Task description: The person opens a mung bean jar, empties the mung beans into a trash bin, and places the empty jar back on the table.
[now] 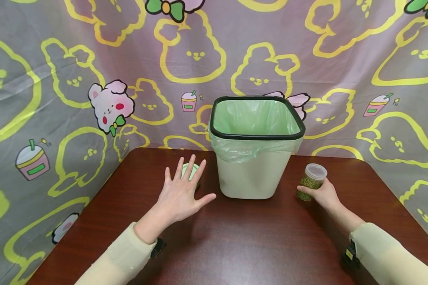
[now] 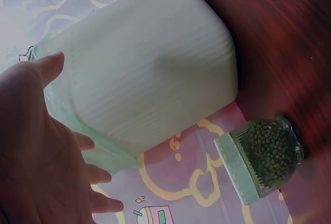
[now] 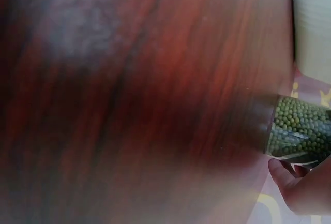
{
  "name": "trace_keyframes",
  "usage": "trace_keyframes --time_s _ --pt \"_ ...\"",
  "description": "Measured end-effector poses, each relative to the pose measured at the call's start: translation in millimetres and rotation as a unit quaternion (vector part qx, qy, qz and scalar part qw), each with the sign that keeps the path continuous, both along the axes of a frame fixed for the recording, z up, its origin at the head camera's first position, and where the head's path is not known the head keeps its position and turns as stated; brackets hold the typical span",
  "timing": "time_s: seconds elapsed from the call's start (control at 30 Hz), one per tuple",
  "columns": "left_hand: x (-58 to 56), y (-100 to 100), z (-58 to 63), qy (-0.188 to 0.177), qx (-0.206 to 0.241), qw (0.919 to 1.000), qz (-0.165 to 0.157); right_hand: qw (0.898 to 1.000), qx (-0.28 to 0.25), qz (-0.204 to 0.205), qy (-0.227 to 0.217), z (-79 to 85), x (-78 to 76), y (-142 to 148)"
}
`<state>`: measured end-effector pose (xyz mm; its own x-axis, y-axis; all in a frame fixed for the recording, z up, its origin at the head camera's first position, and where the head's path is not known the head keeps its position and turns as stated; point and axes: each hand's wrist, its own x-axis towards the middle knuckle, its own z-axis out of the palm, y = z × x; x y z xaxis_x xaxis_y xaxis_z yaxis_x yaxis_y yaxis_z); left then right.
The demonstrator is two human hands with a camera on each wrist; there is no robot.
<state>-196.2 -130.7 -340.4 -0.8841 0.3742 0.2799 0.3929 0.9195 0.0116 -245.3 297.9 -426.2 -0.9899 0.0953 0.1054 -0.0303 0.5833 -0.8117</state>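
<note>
My right hand [image 1: 326,194] grips a clear jar of green beans [image 1: 310,183] with a translucent lid, at the right of the table. In the right wrist view the jar's beans [image 3: 300,128] show above my thumb. My left hand [image 1: 181,194] is spread wide with straight fingers and holds nothing. Behind its fingers, partly hidden in the head view, stands a second jar with a pale green lid [image 1: 190,171]. The left wrist view shows that jar [image 2: 264,159] full of green beans, apart from the hand.
A cream trash bin [image 1: 253,178] with a black rim and a green plastic liner [image 1: 253,116] stands at the back middle, between the two jars. The dark red-brown wooden table [image 1: 249,241] reaches back to a patterned curtain [image 1: 192,47].
</note>
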Motion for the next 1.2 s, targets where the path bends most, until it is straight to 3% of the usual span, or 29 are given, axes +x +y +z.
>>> trace_keyframes --time_s 0.33,0.63,1.2 --pt "1.3 6.2 -0.1 -0.008 0.009 0.9999 0.000 1.000 0.013 -0.023 0.011 -1.4 2.5 -6.3" --pt "3.9 11.5 0.2 -0.006 0.004 0.9999 -0.008 0.998 0.031 -0.018 0.043 5.1 9.5 -9.3" --pt "14.4 20.9 8.8 0.012 0.002 0.9991 -0.042 0.986 0.076 -0.014 0.149 59.8 36.0 -7.7"
